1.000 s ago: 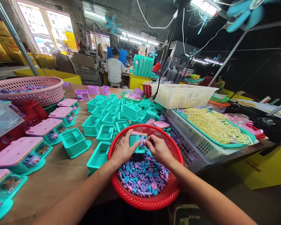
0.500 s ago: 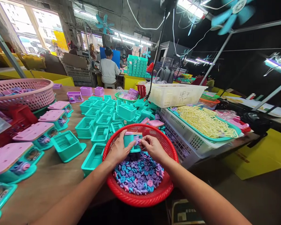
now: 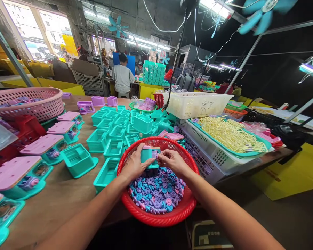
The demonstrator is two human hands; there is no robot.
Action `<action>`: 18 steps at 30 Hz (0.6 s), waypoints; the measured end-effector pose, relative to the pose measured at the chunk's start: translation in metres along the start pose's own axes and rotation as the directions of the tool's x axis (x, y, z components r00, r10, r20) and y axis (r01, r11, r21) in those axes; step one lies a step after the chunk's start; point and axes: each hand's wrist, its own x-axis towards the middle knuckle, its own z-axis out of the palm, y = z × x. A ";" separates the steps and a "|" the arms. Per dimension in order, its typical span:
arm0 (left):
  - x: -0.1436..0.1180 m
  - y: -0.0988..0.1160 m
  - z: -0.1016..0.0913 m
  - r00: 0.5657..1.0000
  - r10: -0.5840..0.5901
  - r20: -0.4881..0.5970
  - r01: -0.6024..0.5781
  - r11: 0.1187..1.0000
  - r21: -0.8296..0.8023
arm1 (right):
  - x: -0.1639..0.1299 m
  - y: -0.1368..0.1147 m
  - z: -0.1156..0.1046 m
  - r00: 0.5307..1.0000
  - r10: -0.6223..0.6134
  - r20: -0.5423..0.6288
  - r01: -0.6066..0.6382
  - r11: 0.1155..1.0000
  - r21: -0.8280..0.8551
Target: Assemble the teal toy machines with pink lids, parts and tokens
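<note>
Over a red basket (image 3: pixel 160 221), my left hand (image 3: pixel 134 166) is closed around a small teal toy box (image 3: pixel 146 156) with a pink top. My right hand (image 3: pixel 174 161) pinches at a purple part on the box's front; its fingertips cover whatever small piece they hold. Below both hands, the basket contains many small round spiral-patterned pieces (image 3: pixel 156 194) in purple, blue and pink. To the left stand open teal boxes (image 3: pixel 77 160), and beyond them a row of boxes with pink lids (image 3: pixel 43 144).
A pink basket (image 3: pixel 49 107) of parts stands at the left. On the right, a teal tray (image 3: pixel 266 147) of yellow sticks (image 3: pixel 221 133) rests on white crates (image 3: pixel 211 163), near a white bin (image 3: pixel 195 106). A person in a light shirt (image 3: pixel 122 78) sits farther back.
The whole view has shifted slightly, so things appear a little further right. Both hands keep their hold at the toy box, with the right fingers still at its front.
</note>
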 end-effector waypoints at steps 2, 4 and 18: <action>0.001 -0.001 -0.001 1.000 0.016 0.005 -0.016 1.000 -0.007 | 0.001 -0.001 -0.004 0.995 0.091 0.049 -0.094 0.994 0.056; 0.001 -0.002 -0.002 1.000 0.013 0.017 -0.013 1.000 -0.009 | 0.003 -0.003 -0.007 0.987 0.141 0.079 -0.148 0.985 0.087; 0.004 -0.004 -0.002 1.000 0.005 0.021 -0.005 1.000 -0.029 | 0.018 -0.005 -0.017 0.967 -0.095 0.237 0.139 0.974 -0.177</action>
